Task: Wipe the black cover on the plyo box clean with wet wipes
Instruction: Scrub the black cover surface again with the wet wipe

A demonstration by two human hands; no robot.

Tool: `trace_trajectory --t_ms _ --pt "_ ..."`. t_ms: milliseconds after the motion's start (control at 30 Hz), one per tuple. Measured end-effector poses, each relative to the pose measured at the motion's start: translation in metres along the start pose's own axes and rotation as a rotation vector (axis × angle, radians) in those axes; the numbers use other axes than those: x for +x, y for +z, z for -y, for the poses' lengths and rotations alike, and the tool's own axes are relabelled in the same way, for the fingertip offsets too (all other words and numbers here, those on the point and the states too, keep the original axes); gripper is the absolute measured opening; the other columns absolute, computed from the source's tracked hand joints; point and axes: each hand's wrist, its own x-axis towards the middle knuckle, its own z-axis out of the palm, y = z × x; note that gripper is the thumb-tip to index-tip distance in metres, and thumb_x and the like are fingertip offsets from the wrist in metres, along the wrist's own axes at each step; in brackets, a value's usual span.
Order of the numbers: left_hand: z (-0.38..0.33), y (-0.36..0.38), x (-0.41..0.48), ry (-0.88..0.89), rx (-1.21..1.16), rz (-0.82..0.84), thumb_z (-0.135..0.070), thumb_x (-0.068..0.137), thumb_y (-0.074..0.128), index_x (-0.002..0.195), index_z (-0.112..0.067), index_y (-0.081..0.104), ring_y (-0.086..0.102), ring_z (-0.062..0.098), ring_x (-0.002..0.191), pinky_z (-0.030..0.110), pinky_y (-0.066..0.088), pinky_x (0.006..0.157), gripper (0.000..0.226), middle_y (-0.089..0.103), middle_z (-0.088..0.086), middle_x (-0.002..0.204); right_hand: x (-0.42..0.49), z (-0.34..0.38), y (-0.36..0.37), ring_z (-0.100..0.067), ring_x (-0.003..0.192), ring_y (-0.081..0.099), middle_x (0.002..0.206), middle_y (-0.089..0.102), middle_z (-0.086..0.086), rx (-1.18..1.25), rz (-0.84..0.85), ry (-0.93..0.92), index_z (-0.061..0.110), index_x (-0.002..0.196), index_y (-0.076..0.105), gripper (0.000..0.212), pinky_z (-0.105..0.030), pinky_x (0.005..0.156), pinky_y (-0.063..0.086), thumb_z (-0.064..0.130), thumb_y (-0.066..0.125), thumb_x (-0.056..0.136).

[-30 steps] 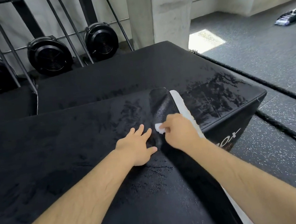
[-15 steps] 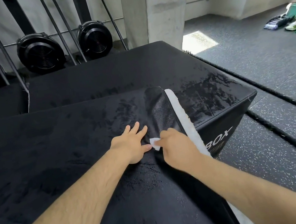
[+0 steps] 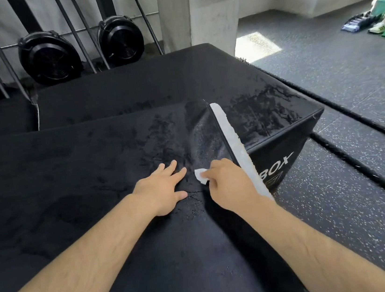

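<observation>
Left hand [image 3: 161, 190] flat, fingers spread on the black cover [image 3: 80, 175], right hand [image 3: 227, 185] fingers pinching a wet wipe [image 3: 201, 175] against it

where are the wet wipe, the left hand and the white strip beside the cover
wet wipe [image 3: 201, 175]: head view, on the exposed white corner
left hand [image 3: 164, 191]: head view, on the back of the hand
white strip [image 3: 234, 144]: head view, on its middle stretch

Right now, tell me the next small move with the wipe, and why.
Probably draw the wipe toward you along the cover. The right hand pinches it against the cover, the left hand presses flat beside it, and specks lie just nearer you.
</observation>
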Motion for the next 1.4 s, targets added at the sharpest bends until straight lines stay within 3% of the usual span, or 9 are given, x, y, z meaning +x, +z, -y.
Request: trace_trajectory --t_ms 133,233,400,600,733,833,1067,1233,1400 --pt "-0.004 0.000 0.000 0.002 0.037 -0.024 -0.051 0.105 0.034 0.158 -0.040 -0.004 -0.008 0.014 0.154 0.044 0.041 0.110 0.066 -0.016 -0.015 0.165 -0.019 0.014 0.007 -0.020 0.092 0.056 0.088 0.059 0.003 -0.060 -0.098 0.027 0.014 0.088 0.068 0.044 -0.029 0.070 0.049 0.036 0.030 0.091" --pt "-0.001 0.000 -0.003 0.008 0.029 -0.035 -0.052 0.105 0.033 0.158 -0.040 -0.004 -0.009 0.013 0.154 0.043 0.040 0.110 0.066 -0.016 -0.016 0.165 -0.029 0.023 0.024 -0.033 0.127 0.049 0.129 0.061 -0.017 -0.194 -0.015 -0.015 -0.002 0.129 0.060 0.065 -0.040 0.109 0.041 0.043 0.022 0.101" --pt "-0.001 0.002 -0.005 0.002 0.004 -0.017 -0.052 0.105 0.030 0.157 -0.041 -0.006 -0.013 0.012 0.153 0.046 0.037 0.113 0.065 -0.019 -0.017 0.164 -0.034 0.027 0.027 -0.037 0.147 0.028 0.154 0.039 -0.024 -0.191 0.060 0.036 -0.003 0.148 0.041 0.078 -0.044 0.122 0.023 0.051 0.011 0.101" --pt "0.000 0.009 -0.004 0.004 -0.019 -0.013 -0.052 0.105 0.029 0.157 -0.041 -0.007 -0.014 0.012 0.153 0.045 0.032 0.117 0.064 -0.020 -0.017 0.163 -0.030 0.027 0.018 -0.039 0.145 0.029 0.153 0.039 -0.025 -0.225 0.126 0.003 -0.004 0.147 0.042 0.087 -0.044 0.123 0.020 0.053 -0.003 0.097" --pt "0.000 0.019 -0.005 0.012 -0.022 -0.037 -0.051 0.106 0.023 0.157 -0.039 -0.009 -0.018 0.015 0.152 0.045 0.016 0.124 0.061 -0.023 -0.013 0.164 -0.033 0.022 0.021 -0.044 0.136 0.043 0.141 0.052 -0.028 -0.258 0.111 -0.036 -0.009 0.137 0.053 0.074 -0.050 0.116 0.035 0.045 0.015 0.104" --pt "0.004 0.026 -0.008 0.021 -0.028 -0.041 -0.049 0.107 0.022 0.157 -0.038 -0.009 -0.018 0.015 0.152 0.043 0.010 0.126 0.060 -0.023 -0.012 0.164 -0.036 0.018 0.021 -0.043 0.139 0.041 0.144 0.050 -0.026 -0.230 0.088 -0.060 -0.009 0.139 0.051 0.073 -0.048 0.117 0.034 0.044 0.016 0.104" --pt "0.010 0.019 -0.021 -0.001 0.021 0.019 -0.048 0.107 0.023 0.156 -0.043 -0.011 -0.014 0.006 0.152 0.037 0.035 0.116 0.060 -0.023 -0.018 0.162 -0.044 0.007 0.011 -0.035 0.154 0.005 0.165 0.014 -0.019 -0.196 0.215 -0.117 -0.001 0.156 0.020 0.089 -0.045 0.125 0.012 0.052 -0.009 0.092" --pt "0.015 0.017 -0.022 0.027 -0.005 -0.020 -0.051 0.106 0.026 0.155 -0.047 -0.007 -0.013 0.003 0.151 0.035 0.041 0.110 0.060 -0.022 -0.022 0.161 -0.038 0.005 0.015 -0.034 0.153 0.015 0.162 0.026 -0.018 -0.158 0.163 -0.091 0.000 0.154 0.031 0.093 -0.046 0.123 0.021 0.055 -0.017 0.097" --pt "0.012 0.017 -0.022 0.011 -0.012 -0.005 -0.047 0.107 0.025 0.155 -0.046 -0.008 -0.014 0.004 0.151 0.036 0.037 0.113 0.059 -0.022 -0.020 0.162 -0.014 0.002 0.011 -0.031 0.154 0.007 0.166 0.015 -0.016 -0.139 0.148 -0.016 0.003 0.158 0.019 0.106 -0.040 0.126 0.006 0.059 -0.031 0.084"
